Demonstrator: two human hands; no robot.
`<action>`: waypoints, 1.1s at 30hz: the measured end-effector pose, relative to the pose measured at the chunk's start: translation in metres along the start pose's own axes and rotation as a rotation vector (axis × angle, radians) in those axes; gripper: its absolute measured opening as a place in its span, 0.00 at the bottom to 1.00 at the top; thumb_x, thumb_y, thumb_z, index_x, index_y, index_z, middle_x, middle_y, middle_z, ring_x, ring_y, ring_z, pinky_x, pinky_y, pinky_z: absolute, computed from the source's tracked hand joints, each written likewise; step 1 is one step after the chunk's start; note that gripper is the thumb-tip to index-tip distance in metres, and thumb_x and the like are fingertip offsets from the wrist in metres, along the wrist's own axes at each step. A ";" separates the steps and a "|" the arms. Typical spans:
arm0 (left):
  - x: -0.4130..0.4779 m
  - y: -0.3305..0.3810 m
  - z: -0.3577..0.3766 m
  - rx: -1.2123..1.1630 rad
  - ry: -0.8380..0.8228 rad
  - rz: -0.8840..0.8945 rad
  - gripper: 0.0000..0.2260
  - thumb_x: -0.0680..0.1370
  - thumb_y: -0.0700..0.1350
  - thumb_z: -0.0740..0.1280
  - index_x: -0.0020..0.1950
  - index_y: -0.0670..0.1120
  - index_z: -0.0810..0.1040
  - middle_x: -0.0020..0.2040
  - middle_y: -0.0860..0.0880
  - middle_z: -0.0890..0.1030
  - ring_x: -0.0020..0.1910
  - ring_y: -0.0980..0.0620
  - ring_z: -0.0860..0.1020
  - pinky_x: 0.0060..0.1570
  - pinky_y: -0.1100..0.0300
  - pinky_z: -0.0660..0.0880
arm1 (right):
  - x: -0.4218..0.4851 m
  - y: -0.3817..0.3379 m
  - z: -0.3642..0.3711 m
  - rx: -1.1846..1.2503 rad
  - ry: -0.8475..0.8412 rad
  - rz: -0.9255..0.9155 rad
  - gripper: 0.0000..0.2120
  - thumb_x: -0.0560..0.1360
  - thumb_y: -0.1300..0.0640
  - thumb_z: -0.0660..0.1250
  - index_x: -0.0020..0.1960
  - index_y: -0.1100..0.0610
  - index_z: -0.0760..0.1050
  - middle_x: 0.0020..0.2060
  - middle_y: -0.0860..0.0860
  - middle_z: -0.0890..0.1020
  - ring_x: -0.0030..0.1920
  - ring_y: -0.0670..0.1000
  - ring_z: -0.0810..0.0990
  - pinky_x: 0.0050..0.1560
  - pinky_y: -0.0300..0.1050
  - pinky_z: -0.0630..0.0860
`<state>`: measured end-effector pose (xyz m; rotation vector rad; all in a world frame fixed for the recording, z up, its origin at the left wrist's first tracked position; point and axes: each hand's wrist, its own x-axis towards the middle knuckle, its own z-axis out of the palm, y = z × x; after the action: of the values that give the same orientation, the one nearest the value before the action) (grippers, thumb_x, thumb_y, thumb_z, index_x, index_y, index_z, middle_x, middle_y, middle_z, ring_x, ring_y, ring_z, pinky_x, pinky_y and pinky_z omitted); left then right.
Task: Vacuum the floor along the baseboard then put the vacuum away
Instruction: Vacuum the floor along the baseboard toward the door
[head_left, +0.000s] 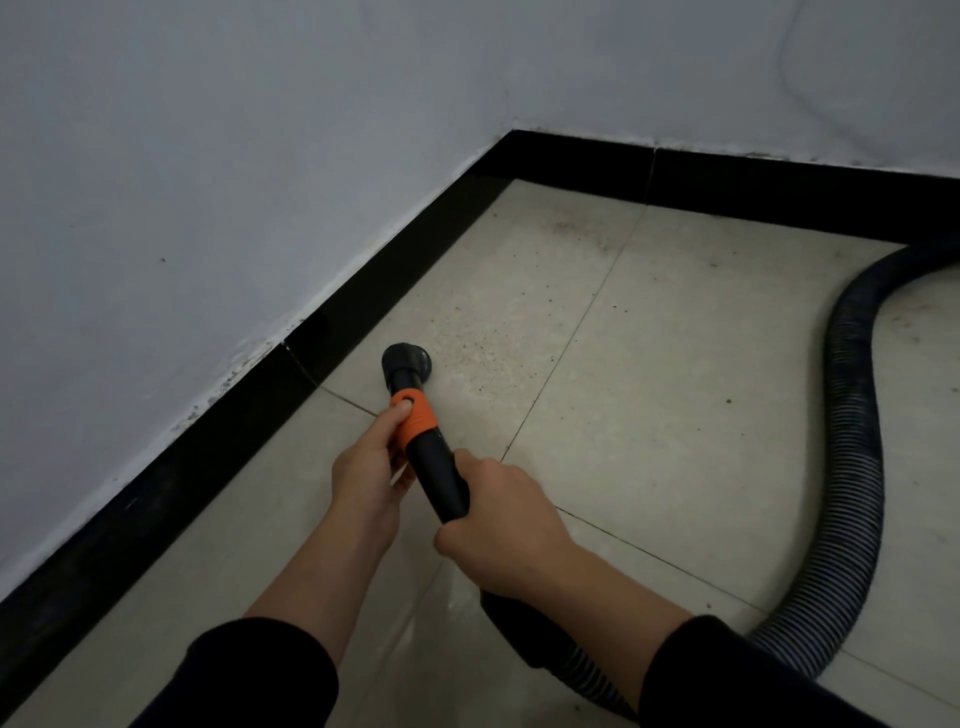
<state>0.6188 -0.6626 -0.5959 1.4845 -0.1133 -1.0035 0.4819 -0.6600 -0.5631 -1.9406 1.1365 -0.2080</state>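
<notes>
Both your hands on the vacuum wand (439, 478), head down on the tile by the left baseboard (363, 296).

Your left hand (371, 467) wraps the orange collar (414, 418), thumb on top; your right hand (501, 530) is curled round the wand just behind it, at 6 o'clock. The wand points to 11 o'clock. Its round black nozzle (406, 361) sits on the floor (649, 364) near frame centre, just beside the black baseboard; contact with it can't be told. The ribbed black hose (852, 431) comes out under your right wrist, loops through 4 o'clock and exits at 3 o'clock. Dark grit (483, 353) speckles the beige tile from the nozzle's 3 o'clock up toward the corner (514, 136) at 12. The white wall (208, 156) is scuffed above the baseboard.
</notes>
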 end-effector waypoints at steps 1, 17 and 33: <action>-0.003 -0.002 0.001 0.006 -0.007 -0.003 0.12 0.74 0.46 0.71 0.56 0.45 0.79 0.56 0.44 0.81 0.55 0.48 0.79 0.43 0.56 0.75 | -0.003 0.002 -0.001 -0.003 0.000 0.006 0.13 0.68 0.59 0.67 0.45 0.50 0.65 0.35 0.48 0.72 0.34 0.49 0.73 0.32 0.42 0.68; -0.042 -0.023 0.019 0.125 -0.087 -0.039 0.15 0.73 0.47 0.72 0.56 0.42 0.79 0.54 0.44 0.82 0.55 0.47 0.80 0.45 0.57 0.76 | -0.051 0.028 -0.023 -0.032 0.029 0.077 0.13 0.68 0.57 0.68 0.49 0.49 0.68 0.38 0.47 0.74 0.38 0.49 0.76 0.35 0.42 0.72; -0.091 -0.046 0.057 0.173 -0.129 -0.073 0.11 0.73 0.47 0.72 0.51 0.42 0.79 0.47 0.46 0.82 0.46 0.52 0.80 0.40 0.59 0.74 | -0.099 0.058 -0.060 -0.077 0.009 0.140 0.13 0.68 0.57 0.69 0.50 0.52 0.70 0.39 0.50 0.76 0.36 0.50 0.76 0.32 0.40 0.71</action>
<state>0.5055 -0.6407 -0.5801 1.5887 -0.2451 -1.1732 0.3570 -0.6312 -0.5435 -1.9193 1.2973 -0.0993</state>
